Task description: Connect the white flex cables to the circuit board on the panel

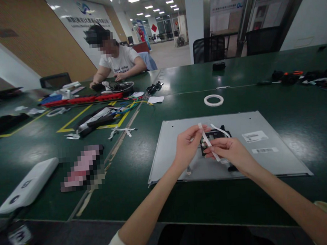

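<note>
A narrow white tape strip (206, 138) slants between my two hands, above a flat grey metal panel (166, 152). My left hand (188, 142) pinches the strip near its upper end. Lower down, the thumb and fingers of my right hand (230, 150) close on the same strip. A second thin white strip (220, 130) curls up just behind my right hand; whether it joins the first I cannot tell. Under my fingers lies a black part (223, 131) on the panel, mostly covered by the hands. White labels (254, 136) are stuck on the panel's right side.
Beyond the panel lies a white tape roll (214, 100). To the left are a white power bank (28, 185), a blurred-out pink item (83, 167) and tape scraps (122, 132). A co-worker (120, 61) sits across the green table (136, 204), behind red trays (85, 100) and cables.
</note>
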A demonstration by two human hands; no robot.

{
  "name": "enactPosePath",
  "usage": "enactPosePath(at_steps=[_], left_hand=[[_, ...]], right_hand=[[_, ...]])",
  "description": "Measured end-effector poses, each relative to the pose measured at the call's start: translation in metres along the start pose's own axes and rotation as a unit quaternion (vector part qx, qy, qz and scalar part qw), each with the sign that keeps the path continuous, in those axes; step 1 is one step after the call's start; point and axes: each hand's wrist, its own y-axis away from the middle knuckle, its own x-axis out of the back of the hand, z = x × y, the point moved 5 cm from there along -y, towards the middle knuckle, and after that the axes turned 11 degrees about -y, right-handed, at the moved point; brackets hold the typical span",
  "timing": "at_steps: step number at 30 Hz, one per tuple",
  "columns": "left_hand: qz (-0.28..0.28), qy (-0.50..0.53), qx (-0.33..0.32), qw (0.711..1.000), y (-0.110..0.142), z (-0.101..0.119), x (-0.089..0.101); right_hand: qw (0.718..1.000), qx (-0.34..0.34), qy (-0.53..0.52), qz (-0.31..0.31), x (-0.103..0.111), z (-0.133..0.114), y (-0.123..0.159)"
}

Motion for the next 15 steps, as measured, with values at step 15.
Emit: enactPosePath(at_steps=[15], left_hand=[[0.004,0.133,0.071,0.989,-0.0072,-0.01,0.0046]], right_hand=[[0.999,0.033,0.008,-0.004,0.0029,-0.0026,0.0003]])
